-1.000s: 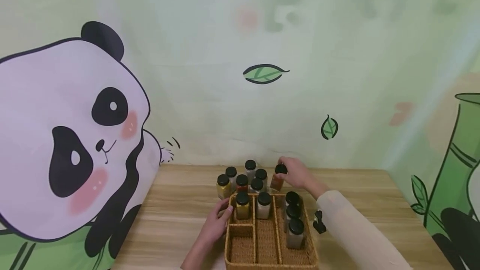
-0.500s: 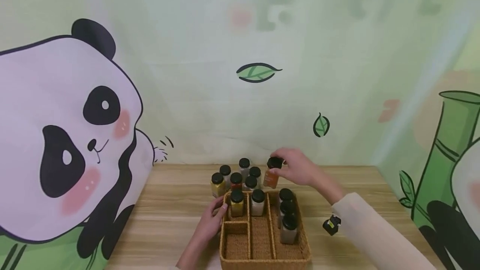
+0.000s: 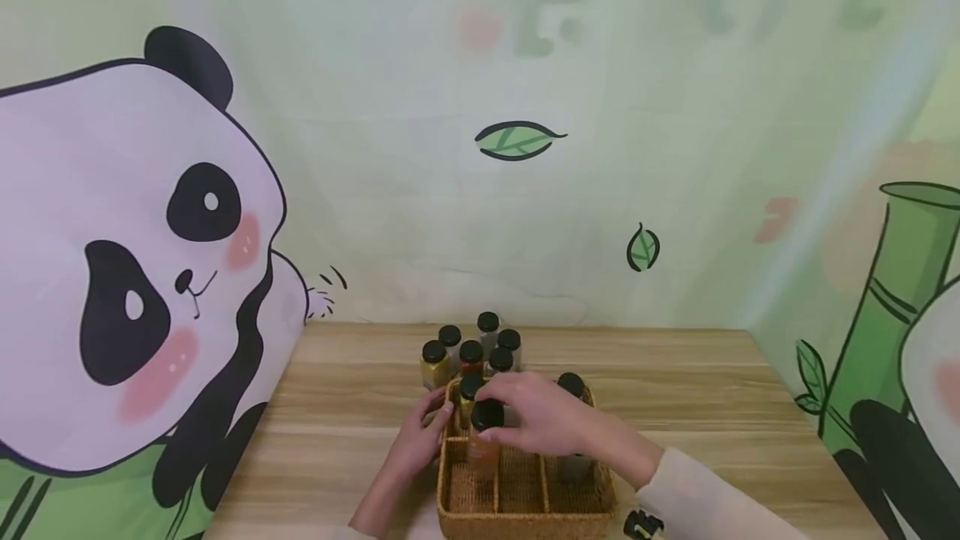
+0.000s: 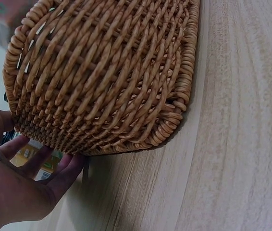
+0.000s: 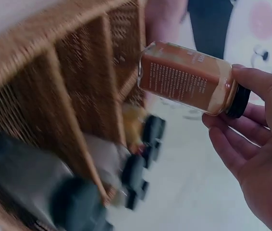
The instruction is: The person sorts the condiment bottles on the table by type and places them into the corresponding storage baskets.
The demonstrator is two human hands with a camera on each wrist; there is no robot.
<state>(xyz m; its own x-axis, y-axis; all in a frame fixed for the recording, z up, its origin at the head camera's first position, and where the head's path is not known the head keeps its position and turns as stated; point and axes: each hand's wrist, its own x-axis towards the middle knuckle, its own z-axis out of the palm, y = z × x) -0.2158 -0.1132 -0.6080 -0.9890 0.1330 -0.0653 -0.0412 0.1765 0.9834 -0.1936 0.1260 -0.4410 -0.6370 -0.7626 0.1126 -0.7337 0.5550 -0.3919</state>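
My right hand (image 3: 543, 415) pinches a square glass spice jar (image 5: 179, 77) of orange-red powder by its black cap. In the head view the jar is upright and overlaps the front-left compartment of the wicker basket (image 3: 525, 517). The right wrist view shows its printed label. My left hand (image 3: 416, 436) grips the basket's back-left corner, fingers against the woven wall (image 4: 102, 72). A yellow jar (image 3: 470, 387) stands in the back-left compartment. A pale jar (image 5: 102, 154) in the middle one is mostly hidden by my right hand in the head view. Dark-capped jars (image 3: 570, 384) fill part of the right compartment.
Behind the basket several black-capped jars stand grouped, among them a yellow one (image 3: 435, 367) and a red one (image 3: 471, 354). A small black object (image 3: 642, 525) lies right of the basket on the wooden table (image 3: 675, 357). A panda-printed backdrop (image 3: 390, 190) rises behind.
My right hand has lifted the orange-red jar from the table behind the basket and carried it forward and left over the basket. My left hand has kept its hold on the corner.
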